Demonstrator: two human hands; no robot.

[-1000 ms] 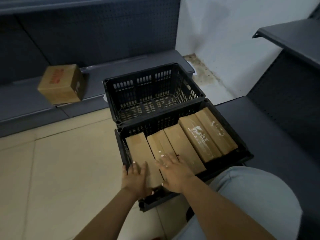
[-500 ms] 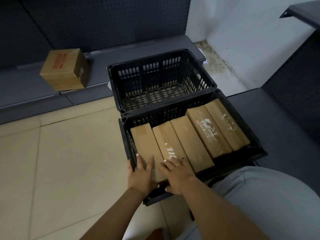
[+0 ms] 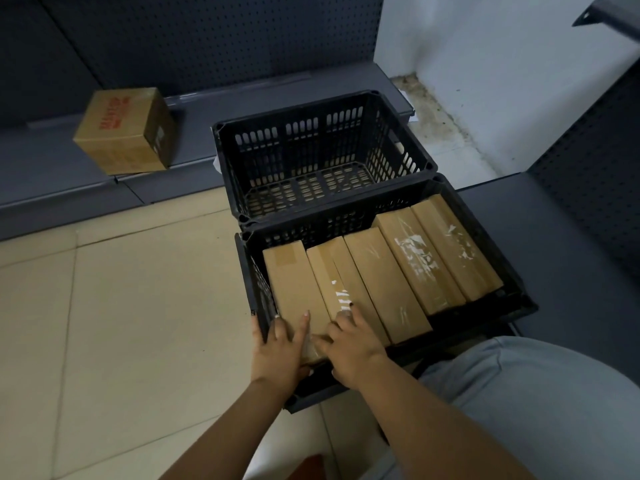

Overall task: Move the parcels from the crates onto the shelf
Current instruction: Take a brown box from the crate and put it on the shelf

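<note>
Floor: beige tiles [image 3: 121,323], low grey shelf [image 3: 52,174] behind.
Left hand [image 3: 278,351]: fingers curled over leftmost parcel [image 3: 294,289]'s near end.
Right hand [image 3: 351,348]: gripping that end's other side.
Near crate [image 3: 512,292]: five parcels packed tight.
Room: far crate [image 3: 322,150] bare inside.

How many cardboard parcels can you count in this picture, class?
6: five long parcels side by side in the near crate, one cube box on the shelf. Others may lie hidden underneath.
</note>
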